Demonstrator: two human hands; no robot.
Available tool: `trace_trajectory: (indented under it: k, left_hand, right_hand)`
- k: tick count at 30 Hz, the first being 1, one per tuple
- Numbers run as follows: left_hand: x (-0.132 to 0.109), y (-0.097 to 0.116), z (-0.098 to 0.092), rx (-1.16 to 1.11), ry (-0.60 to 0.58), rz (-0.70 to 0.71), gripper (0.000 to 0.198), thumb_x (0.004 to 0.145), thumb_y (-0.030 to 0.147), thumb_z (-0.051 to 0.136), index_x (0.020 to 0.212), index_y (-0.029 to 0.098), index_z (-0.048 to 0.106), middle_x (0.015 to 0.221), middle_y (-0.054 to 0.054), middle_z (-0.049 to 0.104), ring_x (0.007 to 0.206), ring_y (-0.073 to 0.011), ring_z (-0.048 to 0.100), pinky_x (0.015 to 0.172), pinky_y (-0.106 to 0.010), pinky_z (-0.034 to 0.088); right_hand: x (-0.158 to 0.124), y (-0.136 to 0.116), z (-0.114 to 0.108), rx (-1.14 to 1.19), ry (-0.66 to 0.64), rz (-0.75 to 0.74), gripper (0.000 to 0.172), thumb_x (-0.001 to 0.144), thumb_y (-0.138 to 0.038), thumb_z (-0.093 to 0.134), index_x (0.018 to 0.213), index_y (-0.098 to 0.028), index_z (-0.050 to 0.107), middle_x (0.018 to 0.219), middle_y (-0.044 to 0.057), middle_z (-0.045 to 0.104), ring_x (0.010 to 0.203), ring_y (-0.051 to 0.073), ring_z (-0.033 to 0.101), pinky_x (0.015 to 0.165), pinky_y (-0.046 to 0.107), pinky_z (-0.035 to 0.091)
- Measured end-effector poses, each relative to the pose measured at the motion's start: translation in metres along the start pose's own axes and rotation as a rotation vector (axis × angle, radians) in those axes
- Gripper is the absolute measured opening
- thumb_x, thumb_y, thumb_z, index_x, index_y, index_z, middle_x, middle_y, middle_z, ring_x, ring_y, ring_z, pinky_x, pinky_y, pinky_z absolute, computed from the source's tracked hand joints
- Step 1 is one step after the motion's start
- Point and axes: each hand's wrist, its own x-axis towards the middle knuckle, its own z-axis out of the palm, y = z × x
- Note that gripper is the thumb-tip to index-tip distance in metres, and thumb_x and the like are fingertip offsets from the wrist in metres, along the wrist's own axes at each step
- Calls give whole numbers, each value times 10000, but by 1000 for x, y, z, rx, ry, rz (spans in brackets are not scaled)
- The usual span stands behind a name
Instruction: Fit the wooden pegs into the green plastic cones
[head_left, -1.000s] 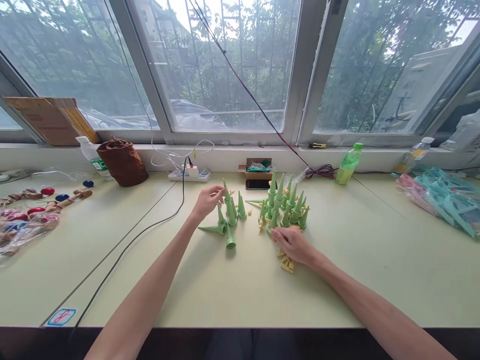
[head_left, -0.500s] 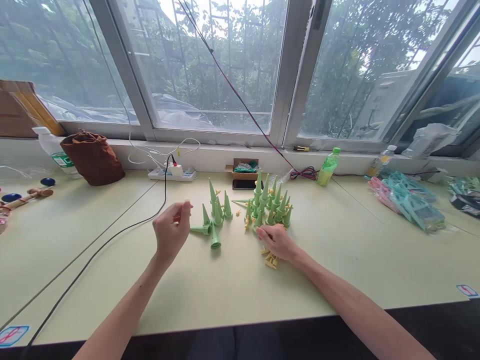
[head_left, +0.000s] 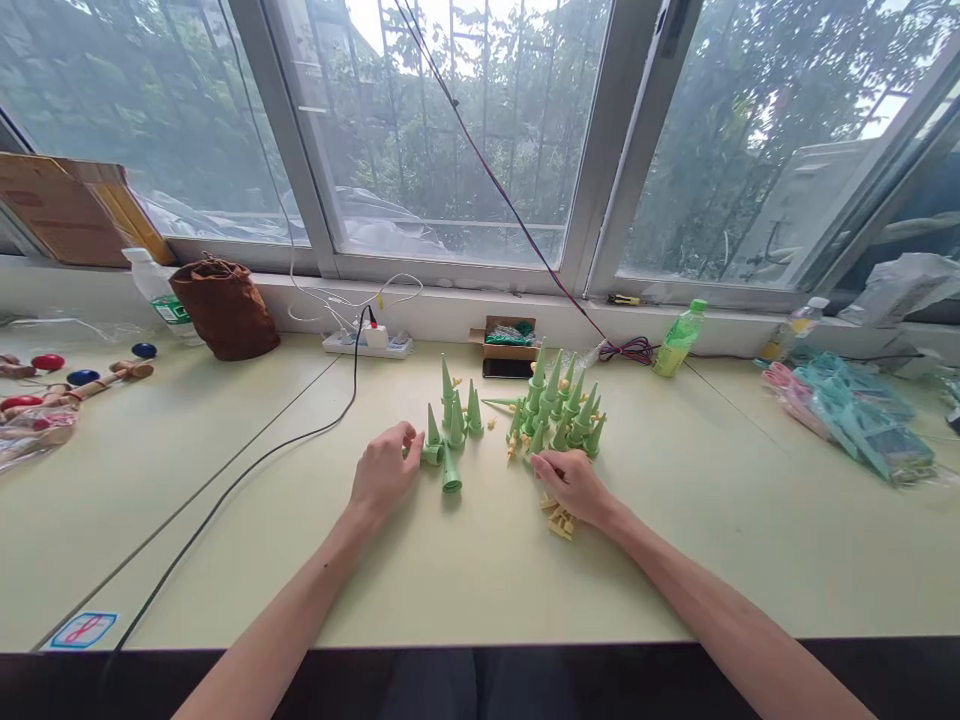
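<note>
My left hand [head_left: 386, 468] is at the left group of green plastic cones, fingers curled around the pointed end of a green cone [head_left: 433, 455] lying on its side. That tip is hidden by the hand. Beside it, another cone [head_left: 451, 475] lies with its round base toward me, and several stand upright behind. My right hand [head_left: 574, 482] is closed at the front of the larger cluster of upright cones [head_left: 553, 390]; its fingertips are by a small cone [head_left: 537, 440], and what they pinch is hidden. Yellow pieces [head_left: 559, 522] lie partly under that hand.
At the back stand a small open cardboard box [head_left: 510, 345], a phone [head_left: 506, 369], a power strip [head_left: 394, 346], a brown cloth bag [head_left: 225, 315] and a green bottle [head_left: 681, 340]. A black cable [head_left: 300, 437] crosses the left side. Bagged parts [head_left: 862, 415] lie right, wooden toys [head_left: 112, 378] left.
My left hand has come down and to the right, from above the table to the lying cone. My right hand stays at the larger cluster. The whole view has shifted slightly.
</note>
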Motion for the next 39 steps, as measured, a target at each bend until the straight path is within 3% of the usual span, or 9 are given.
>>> trace_trajectory:
  k: [9, 23, 27, 30, 35, 37, 39]
  left_hand:
    - [2, -5, 5, 22, -55, 37, 299, 928, 405, 429, 758, 198, 563, 827, -54, 657, 715, -206, 586, 673, -309, 427]
    - [1, -1, 2, -86, 38, 31, 339, 927, 409, 469, 700, 188, 589, 713, -32, 631, 614, -176, 573, 632, -295, 432]
    - [1, 3, -1, -106, 159, 47, 328, 918, 382, 518, 665, 186, 591, 670, -8, 632, 555, -147, 571, 619, -276, 443]
    - [0, 6, -5, -139, 350, 105, 266, 892, 344, 589, 683, 180, 610, 687, 6, 642, 515, -113, 559, 586, -252, 451]
    - [1, 23, -16, -170, 697, 380, 124, 830, 230, 694, 750, 167, 623, 730, 11, 633, 495, -70, 550, 523, -206, 469]
    - [3, 36, -17, -183, 723, 552, 73, 820, 171, 695, 793, 170, 627, 780, 8, 639, 504, -57, 552, 524, -193, 486]
    - [6, 52, -12, -217, 672, 675, 64, 831, 131, 667, 846, 181, 629, 817, 5, 642, 529, -54, 555, 536, -185, 504]
  right_hand:
    - [0, -2, -2, 2, -3, -20, 435, 1008, -358, 405, 609, -186, 412, 524, -55, 317, 477, 85, 293, 504, 243, 251]
    - [0, -3, -3, -26, -23, -17, 434, 1010, -353, 393, 608, -190, 382, 535, -60, 281, 485, 86, 268, 509, 245, 242]
    - [-1, -1, -2, -17, -25, -13, 434, 1010, -356, 395, 608, -193, 371, 540, -60, 269, 488, 88, 257, 505, 250, 230]
    - [-1, -1, -2, -15, -27, -9, 440, 1011, -366, 393, 606, -195, 362, 541, -62, 251, 490, 90, 239, 502, 254, 220]
    - [0, -3, -1, -35, -28, -6, 446, 1011, -373, 381, 602, -195, 355, 536, -58, 278, 487, 90, 262, 511, 256, 232]
    - [0, -4, -1, -38, -41, -9, 445, 1012, -373, 375, 604, -194, 360, 535, -57, 293, 486, 88, 273, 515, 251, 244]
    - [-1, -6, -1, -44, -53, -7, 443, 1009, -369, 379, 603, -193, 363, 532, -60, 289, 484, 86, 271, 512, 247, 244]
